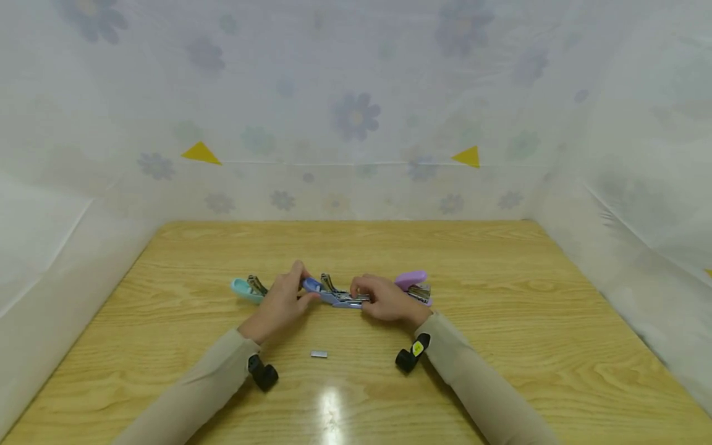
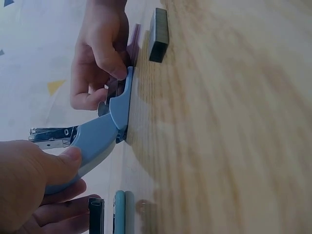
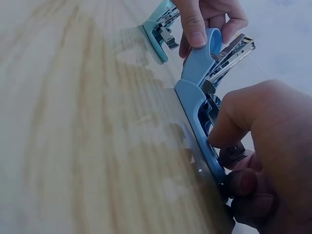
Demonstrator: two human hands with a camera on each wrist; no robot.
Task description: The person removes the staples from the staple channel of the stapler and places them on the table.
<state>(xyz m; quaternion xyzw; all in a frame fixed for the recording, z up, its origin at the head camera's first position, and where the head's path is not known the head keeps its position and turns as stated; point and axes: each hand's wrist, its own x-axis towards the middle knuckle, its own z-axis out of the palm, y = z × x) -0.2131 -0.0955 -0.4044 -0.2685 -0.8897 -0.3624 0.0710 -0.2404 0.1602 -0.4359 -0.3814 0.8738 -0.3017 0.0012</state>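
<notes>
A blue stapler lies folded wide open on the table, its top cover swung back to the left. My left hand pinches that cover between thumb and fingers. At the other end, my right hand grips the stapler's base, its thumb and fingers around the metal channel. Whether staples lie inside the channel is hidden by the fingers. A metal arm sticks up from the opened cover. Nearer my body, a short strip of staples rests on the table.
To the left, partly behind my left hand, is an opened mint-green stapler. A purple stapler sits just past my right hand. White flowered sheeting walls the wooden table at the back and sides.
</notes>
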